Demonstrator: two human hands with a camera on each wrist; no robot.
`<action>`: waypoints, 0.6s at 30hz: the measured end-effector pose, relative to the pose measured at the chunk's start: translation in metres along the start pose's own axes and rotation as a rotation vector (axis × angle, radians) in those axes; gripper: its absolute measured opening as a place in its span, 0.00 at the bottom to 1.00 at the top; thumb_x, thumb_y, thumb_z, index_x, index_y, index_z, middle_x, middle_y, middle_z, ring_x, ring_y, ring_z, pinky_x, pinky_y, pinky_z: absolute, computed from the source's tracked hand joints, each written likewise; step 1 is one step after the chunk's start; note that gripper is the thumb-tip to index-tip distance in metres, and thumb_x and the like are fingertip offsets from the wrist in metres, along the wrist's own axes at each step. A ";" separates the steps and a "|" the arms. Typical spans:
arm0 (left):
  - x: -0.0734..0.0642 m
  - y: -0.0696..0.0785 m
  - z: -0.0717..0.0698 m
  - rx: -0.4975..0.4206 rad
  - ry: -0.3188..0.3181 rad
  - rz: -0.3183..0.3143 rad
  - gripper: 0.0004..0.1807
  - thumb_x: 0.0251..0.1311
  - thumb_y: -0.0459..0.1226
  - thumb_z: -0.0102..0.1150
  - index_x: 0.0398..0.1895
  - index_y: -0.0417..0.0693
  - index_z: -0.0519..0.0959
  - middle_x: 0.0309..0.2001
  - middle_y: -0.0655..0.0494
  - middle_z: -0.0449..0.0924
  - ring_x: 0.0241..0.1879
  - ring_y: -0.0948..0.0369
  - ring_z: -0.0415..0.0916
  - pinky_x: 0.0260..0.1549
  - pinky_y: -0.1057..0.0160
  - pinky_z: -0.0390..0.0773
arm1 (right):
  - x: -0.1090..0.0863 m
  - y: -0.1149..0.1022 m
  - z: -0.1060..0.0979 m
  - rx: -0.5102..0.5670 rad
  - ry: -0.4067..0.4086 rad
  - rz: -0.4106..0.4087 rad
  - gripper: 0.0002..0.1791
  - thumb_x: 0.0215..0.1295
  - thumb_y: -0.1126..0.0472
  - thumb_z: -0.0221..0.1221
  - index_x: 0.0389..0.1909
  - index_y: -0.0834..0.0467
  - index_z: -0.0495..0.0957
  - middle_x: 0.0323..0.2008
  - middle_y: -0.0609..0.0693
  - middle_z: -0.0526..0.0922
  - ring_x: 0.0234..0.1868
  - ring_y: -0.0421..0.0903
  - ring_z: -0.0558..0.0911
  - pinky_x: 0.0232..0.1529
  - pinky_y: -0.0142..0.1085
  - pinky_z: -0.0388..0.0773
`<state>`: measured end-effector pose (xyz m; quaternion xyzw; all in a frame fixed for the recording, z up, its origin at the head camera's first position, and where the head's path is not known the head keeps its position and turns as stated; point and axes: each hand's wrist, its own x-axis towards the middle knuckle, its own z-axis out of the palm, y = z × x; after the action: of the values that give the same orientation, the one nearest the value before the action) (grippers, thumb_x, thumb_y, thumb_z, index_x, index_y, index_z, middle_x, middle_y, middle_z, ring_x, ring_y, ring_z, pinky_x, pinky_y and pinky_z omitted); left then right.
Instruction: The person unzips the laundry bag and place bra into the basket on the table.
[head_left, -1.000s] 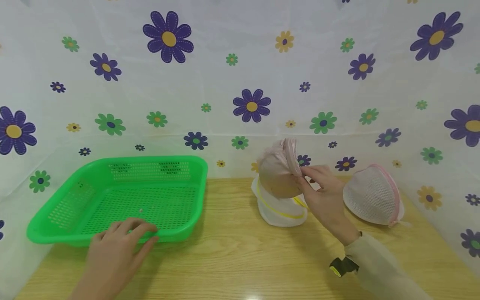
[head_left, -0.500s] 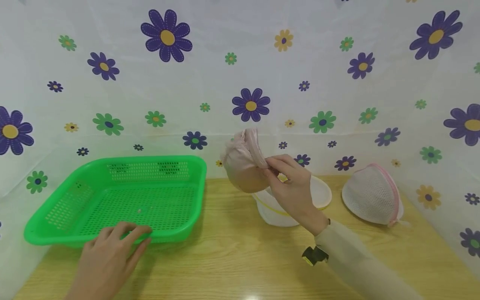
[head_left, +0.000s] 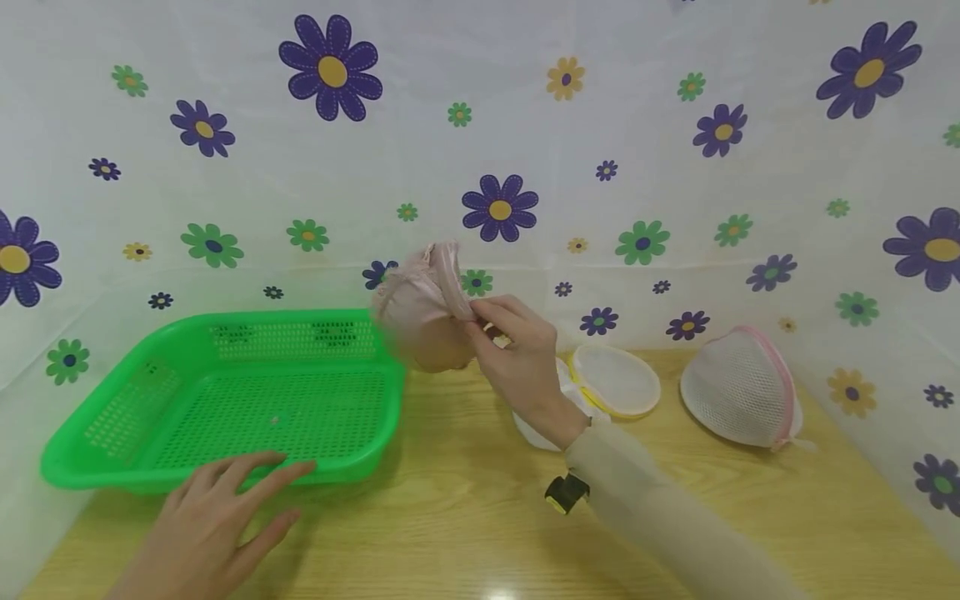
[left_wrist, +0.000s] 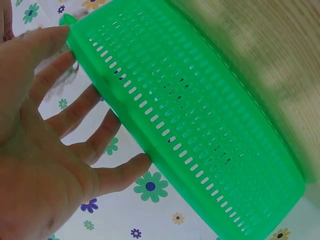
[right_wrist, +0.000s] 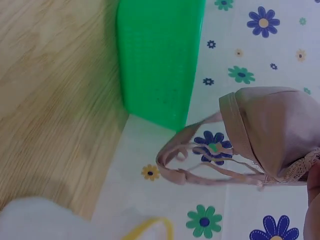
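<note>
A dusty-pink bra (head_left: 423,312) with lace trim is in the air, pinched by my right hand (head_left: 517,358) between thumb and fingers. In the right wrist view the bra's cup (right_wrist: 275,127) faces the camera and its straps (right_wrist: 175,165) hang in a loop. The bra overlaps the back right corner of a green plastic basket (head_left: 360,467) in the head view. My left hand (head_left: 210,521) has its fingers spread at the basket's near rim. In the left wrist view, several fingertips (left_wrist: 142,165) touch that rim.
A white mesh laundry bag (head_left: 534,429) with yellow trim lies behind my right wrist, its round flap (head_left: 617,382) folded open. Farther right stands a white mesh laundry bag with pink trim (head_left: 738,387). A flowered curtain (head_left: 420,150) closes off the back of the wooden table (head_left: 450,517).
My right hand has carried the bra left, from above the yellow-trimmed bag to the basket's right edge. The bag's flap has come into view. My left fingers have spread slightly at the rim.
</note>
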<state>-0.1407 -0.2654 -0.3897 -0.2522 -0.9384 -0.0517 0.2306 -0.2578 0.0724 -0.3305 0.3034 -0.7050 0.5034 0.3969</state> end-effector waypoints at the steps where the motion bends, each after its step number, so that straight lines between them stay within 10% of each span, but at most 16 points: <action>1: 0.000 0.000 0.000 -0.002 0.007 0.003 0.28 0.56 0.54 0.72 0.61 0.70 0.79 0.54 0.51 0.83 0.46 0.38 0.80 0.31 0.32 0.79 | 0.002 -0.001 0.003 0.006 0.006 0.009 0.10 0.61 0.75 0.66 0.44 0.70 0.87 0.38 0.61 0.87 0.35 0.52 0.86 0.38 0.29 0.85; 10: 0.003 0.000 0.003 -0.010 0.030 0.010 0.26 0.57 0.57 0.71 0.59 0.69 0.80 0.54 0.52 0.83 0.45 0.38 0.81 0.31 0.31 0.79 | 0.014 -0.010 0.032 0.119 -0.001 0.056 0.09 0.63 0.73 0.65 0.43 0.68 0.87 0.38 0.61 0.88 0.39 0.52 0.87 0.40 0.34 0.87; 18: 0.003 0.000 0.003 -0.003 0.029 0.000 0.29 0.50 0.51 0.76 0.59 0.70 0.81 0.53 0.53 0.83 0.45 0.39 0.81 0.30 0.31 0.79 | -0.003 -0.007 0.061 0.069 -0.172 -0.017 0.09 0.62 0.72 0.67 0.43 0.69 0.87 0.39 0.60 0.89 0.35 0.48 0.88 0.39 0.22 0.83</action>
<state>-0.1441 -0.2631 -0.3915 -0.2518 -0.9349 -0.0568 0.2437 -0.2658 0.0122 -0.3407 0.3649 -0.7161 0.4963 0.3283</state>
